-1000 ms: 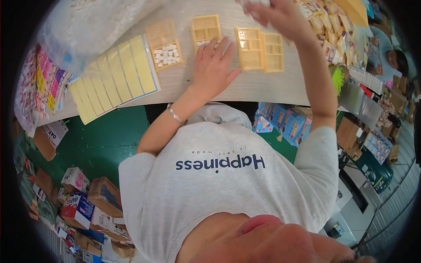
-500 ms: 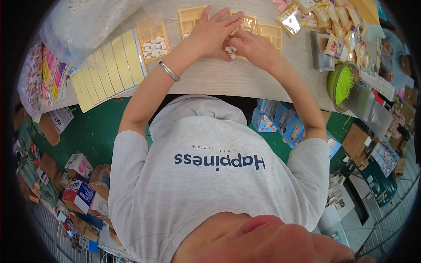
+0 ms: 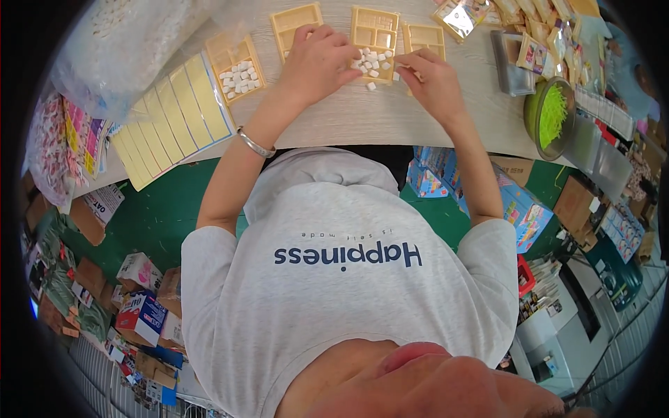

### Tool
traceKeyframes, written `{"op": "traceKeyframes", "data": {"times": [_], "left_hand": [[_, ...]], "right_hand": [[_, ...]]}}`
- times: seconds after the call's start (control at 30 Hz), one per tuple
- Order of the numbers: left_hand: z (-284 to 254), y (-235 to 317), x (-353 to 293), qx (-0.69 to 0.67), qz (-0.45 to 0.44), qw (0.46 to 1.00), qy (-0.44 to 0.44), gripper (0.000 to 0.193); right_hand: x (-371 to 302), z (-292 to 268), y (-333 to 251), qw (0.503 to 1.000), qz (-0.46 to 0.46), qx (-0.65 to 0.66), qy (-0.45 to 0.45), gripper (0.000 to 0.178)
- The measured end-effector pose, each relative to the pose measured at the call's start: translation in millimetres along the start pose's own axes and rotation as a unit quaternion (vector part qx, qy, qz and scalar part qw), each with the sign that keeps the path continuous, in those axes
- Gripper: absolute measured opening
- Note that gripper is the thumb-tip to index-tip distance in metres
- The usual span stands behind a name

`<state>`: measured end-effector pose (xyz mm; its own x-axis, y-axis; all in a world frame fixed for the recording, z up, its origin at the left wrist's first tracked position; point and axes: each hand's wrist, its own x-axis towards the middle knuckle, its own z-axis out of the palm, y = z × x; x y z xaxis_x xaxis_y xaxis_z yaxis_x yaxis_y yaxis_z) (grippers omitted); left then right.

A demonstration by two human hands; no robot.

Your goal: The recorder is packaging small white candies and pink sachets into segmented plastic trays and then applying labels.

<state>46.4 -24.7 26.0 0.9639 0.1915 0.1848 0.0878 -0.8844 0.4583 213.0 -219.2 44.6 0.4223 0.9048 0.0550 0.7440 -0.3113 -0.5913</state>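
- Pinching a small white piece [image 3: 406, 67] between its fingertips, the right hand [image 3: 431, 83] hovers just right of the compartment tray [image 3: 374, 43].
- Left hand [image 3: 317, 64] lies flat, unclenched, steadying that tray's left edge.
- Best set each piece squarely into a free compartment, keeping loose white pieces [image 3: 371, 61] from spilling.

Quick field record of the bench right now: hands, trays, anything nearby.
left hand: resting on the middle tray, palm down
right hand: at the tray's right edge, fingers pinched near white pieces
left tray: holds white pieces, untouched
yellow sheets: fanned at left
green bowl: at right, apart from hands
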Motion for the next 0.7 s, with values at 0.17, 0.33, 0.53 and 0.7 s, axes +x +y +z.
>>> {"op": "traceKeyframes", "data": {"times": [0.17, 0.33, 0.53, 0.7], "left_hand": [[17, 7, -1, -0.017, 0.007, 0.998, 0.066, 0.012], [16, 12, -4, 0.001, 0.008, 0.996, 0.09, 0.011], [21, 20, -7, -0.027, -0.005, 0.997, 0.073, 0.034], [31, 31, -15, 0.118, 0.019, 0.992, -0.052, 0.082]], "right_hand": [[1, 22, -1, 0.997, -0.024, -0.043, 0.065, 0.012], [1, 15, -10, 0.994, 0.012, -0.091, 0.064, 0.012], [1, 4, 0, 0.987, 0.027, -0.108, 0.119, 0.016], [-2, 8, -5, 0.975, 0.012, -0.222, 0.025, 0.021]]}}
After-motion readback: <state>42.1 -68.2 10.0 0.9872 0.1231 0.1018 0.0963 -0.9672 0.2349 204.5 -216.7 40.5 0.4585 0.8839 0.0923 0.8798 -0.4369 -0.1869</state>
